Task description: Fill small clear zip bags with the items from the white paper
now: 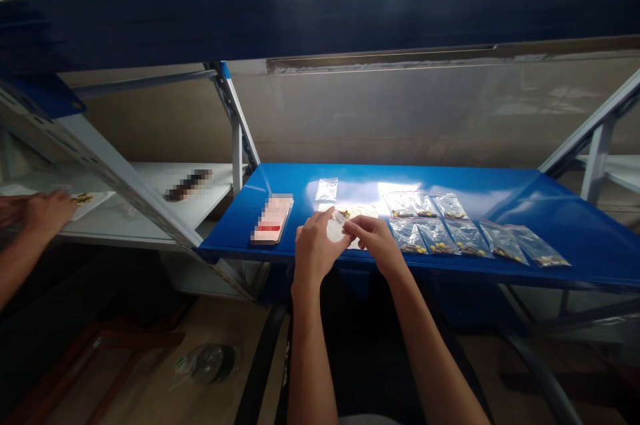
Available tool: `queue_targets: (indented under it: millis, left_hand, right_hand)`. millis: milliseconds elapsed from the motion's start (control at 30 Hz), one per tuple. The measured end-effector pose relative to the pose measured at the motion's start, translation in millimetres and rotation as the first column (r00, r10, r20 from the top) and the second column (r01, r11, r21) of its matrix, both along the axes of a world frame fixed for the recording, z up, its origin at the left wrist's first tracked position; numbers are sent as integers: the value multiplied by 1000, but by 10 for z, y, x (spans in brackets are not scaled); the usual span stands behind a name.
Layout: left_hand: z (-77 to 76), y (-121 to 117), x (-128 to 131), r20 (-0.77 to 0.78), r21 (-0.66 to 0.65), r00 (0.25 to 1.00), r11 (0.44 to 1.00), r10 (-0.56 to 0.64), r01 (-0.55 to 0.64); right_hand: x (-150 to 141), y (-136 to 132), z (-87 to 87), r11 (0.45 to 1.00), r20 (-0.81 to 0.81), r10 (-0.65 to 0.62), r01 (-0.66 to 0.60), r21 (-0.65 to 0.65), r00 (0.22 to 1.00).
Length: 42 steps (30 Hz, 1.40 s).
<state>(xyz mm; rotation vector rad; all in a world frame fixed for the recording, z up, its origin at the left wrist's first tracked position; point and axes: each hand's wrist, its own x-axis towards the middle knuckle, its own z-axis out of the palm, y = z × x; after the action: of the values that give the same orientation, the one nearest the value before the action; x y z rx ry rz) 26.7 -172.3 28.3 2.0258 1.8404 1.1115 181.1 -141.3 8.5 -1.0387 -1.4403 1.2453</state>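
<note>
My left hand [317, 246] and my right hand [373, 240] meet above the front edge of a blue shelf board [480, 191]. Between their fingertips they pinch a small transparent zip bag [337, 228], partly hidden by my fingers. Several filled zip bags [435, 231] holding yellow and dark small parts lie in two rows to the right of my right hand. An unfilled transparent bag [327, 189] lies beyond my hands. To the left of my left hand rests a pixelated flat package [273, 219] with a red stripe.
A co-worker's hand [47, 211] rests on a paper on a white shelf board [150, 215] at the left, near a pixelated dark object [189, 185]. Grey metal uprights [235, 125] frame the shelf. A dark beam [320, 11] crosses overhead, and a crumpled plastic bag [206, 365] lies on the floor.
</note>
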Motion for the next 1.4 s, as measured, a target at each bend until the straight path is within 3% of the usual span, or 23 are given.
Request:
queue_targets:
  millis: [167,567,700,900,1133,1300,1400]
  left_hand:
    - [-12,-1,9,-28,-18,999,1000,-21,21]
    - [-115,54,-79,57,-1,997,999,-53,53]
    - [-137,68,-90,56,13,996,998,-65,64]
    - [-155,76,-60,17,-27,998,998,-54,54]
    - [-172,87,-90,-70,-25,997,999,-40,38]
    - [-164,82,-64,-119,-20,993,1000,13,-15]
    - [-172,83,-87,-96,-31,995,999,3,-6]
  right_hand:
    - [41,4,-23,997,-31,63,-65,-46,998]
    - [53,13,17,996,-15,94,-94,-5,995]
    - [40,68,-1,989,61,143,-146,36,988]
    - [-42,78,-42,983,184,-22,-13,185,983]
    - [-16,45,-29,969,276,-174,114,219,945]
    - [-51,50,-23,983,237,-89,48,176,967]
    - [-21,89,-14,985,233,31,-70,160,972]
